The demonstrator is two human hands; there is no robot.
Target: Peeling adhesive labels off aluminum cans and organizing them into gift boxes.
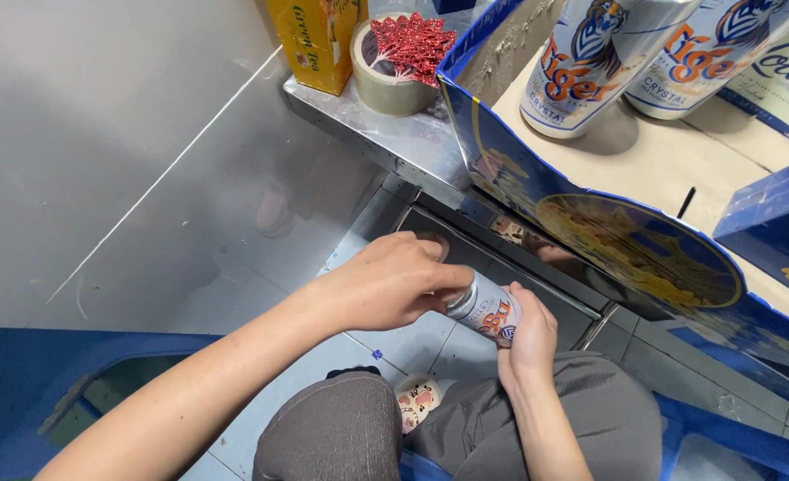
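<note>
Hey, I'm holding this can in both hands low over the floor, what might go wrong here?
1. The can lies tilted between the left hand on its top end and the right hand below; a loose grip could let it fall on the tiles and dent.
2. Two cans stand near the edge of the blue box overhead; a bump rising up might topple them.
</note>
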